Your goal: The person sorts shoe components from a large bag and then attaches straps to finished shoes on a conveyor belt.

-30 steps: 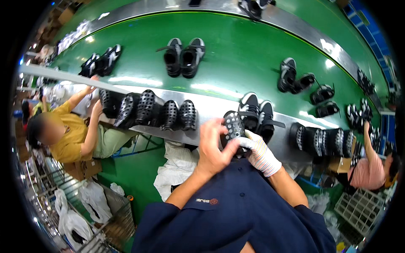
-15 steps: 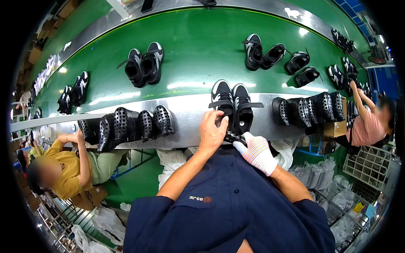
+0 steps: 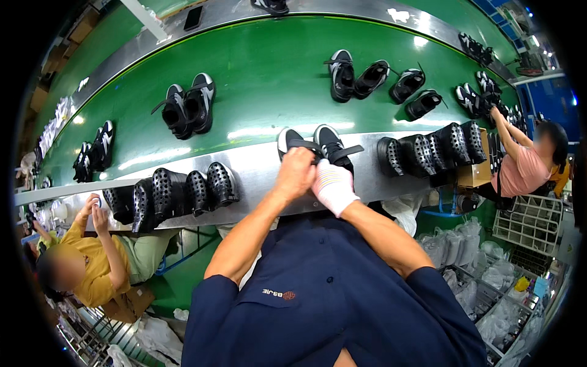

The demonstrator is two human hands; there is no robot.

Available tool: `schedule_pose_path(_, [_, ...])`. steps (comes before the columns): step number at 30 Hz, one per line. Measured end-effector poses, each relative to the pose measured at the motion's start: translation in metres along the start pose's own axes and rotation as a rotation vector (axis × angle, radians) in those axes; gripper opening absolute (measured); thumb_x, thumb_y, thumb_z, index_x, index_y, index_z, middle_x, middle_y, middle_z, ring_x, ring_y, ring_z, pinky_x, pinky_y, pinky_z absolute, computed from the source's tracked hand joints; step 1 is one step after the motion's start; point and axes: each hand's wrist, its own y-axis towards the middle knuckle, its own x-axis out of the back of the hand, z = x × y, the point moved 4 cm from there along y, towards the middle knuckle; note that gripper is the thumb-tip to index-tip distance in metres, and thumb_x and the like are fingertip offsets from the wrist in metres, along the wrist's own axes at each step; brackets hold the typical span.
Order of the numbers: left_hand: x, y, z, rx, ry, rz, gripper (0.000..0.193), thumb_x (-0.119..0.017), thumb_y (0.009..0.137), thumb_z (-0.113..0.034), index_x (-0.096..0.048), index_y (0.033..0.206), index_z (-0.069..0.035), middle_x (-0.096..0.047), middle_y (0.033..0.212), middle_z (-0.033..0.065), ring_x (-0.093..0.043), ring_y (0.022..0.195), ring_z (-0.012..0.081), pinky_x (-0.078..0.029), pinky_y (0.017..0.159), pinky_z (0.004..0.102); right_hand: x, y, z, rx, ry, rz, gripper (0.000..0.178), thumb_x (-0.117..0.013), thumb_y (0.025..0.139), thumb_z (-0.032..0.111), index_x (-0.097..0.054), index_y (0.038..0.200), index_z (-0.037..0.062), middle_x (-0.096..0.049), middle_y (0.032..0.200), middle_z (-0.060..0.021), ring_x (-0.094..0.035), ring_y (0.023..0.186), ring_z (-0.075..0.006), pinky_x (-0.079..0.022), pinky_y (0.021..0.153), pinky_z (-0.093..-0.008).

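A pair of black and grey strapped shoes stands on the metal ledge in front of me, toes away from me. My left hand (image 3: 296, 173), bare, is closed over the opening of the left shoe (image 3: 290, 137), whose toe shows beyond the knuckles. Against it, at the heel end of the same shoe, my right hand (image 3: 334, 186) in a white striped glove has its fingers closed; most of its grip is hidden. The right shoe (image 3: 331, 142) stands just right of them, its strap (image 3: 345, 153) sticking out to the side.
Black perforated shoe-shaped inserts line the ledge at left (image 3: 170, 192) and right (image 3: 452, 144). More shoes stand on the green belt (image 3: 257, 79), including a pair (image 3: 186, 109) at left. One co-worker in yellow (image 3: 92, 269) sits left; another in pink (image 3: 520, 165) handles shoes at right.
Both hands have moved forward and come together at the left shoe, which has shifted apart from the right one. The black perforated insert beneath my hands is out of sight now.
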Motion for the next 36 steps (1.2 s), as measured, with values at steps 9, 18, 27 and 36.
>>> schedule_pose_path(9, [0.025, -0.010, 0.023, 0.109, -0.043, 0.186, 0.023, -0.066, 0.083, -0.002, -0.064, 0.105, 0.005, -0.063, 0.106, 0.0212, -0.058, 0.106, 0.0427, -0.050, 0.095, 0.0495, -0.035, 0.003, 0.012, 0.463, -0.110, -0.273, 0.013, -0.064, 0.089, 0.012, -0.061, 0.101, 0.0068, -0.064, 0.091, -0.0147, -0.069, 0.083, -0.0318, -0.058, 0.064, -0.0446])
schedule_pose_path(18, [0.028, -0.047, 0.029, 0.516, 0.042, 0.150, 0.075, -0.076, 0.082, -0.010, -0.042, 0.149, -0.007, -0.069, 0.103, 0.0295, -0.068, 0.101, 0.0496, -0.055, 0.088, 0.0547, -0.051, 0.015, -0.007, 0.063, 0.317, -0.099, 0.057, -0.084, 0.085, 0.030, -0.059, 0.125, -0.0031, -0.070, 0.115, -0.0297, -0.069, 0.106, -0.0441, -0.056, 0.090, -0.0487])
schedule_pose_path(27, [-0.004, -0.039, 0.036, 0.691, 0.397, -0.014, 0.075, -0.065, 0.085, -0.004, -0.047, 0.155, -0.024, -0.074, 0.089, 0.0236, -0.072, 0.080, 0.0441, -0.056, 0.074, 0.0546, -0.065, 0.030, 0.000, -0.169, 0.167, 0.035, 0.030, -0.070, 0.091, 0.026, -0.068, 0.105, 0.0005, -0.073, 0.095, -0.0281, -0.071, 0.096, -0.0463, -0.056, 0.086, -0.0533])
schedule_pose_path(36, [0.023, -0.045, 0.005, 0.270, 0.459, -0.255, 0.020, -0.076, 0.078, -0.010, -0.067, 0.095, -0.010, -0.057, 0.093, 0.0090, -0.059, 0.094, 0.0321, -0.052, 0.083, 0.0480, -0.073, 0.044, -0.004, -0.144, 0.189, 0.180, 0.042, -0.069, 0.089, 0.036, -0.075, 0.105, -0.0023, -0.073, 0.103, -0.0310, -0.071, 0.103, -0.0454, -0.056, 0.092, -0.0508])
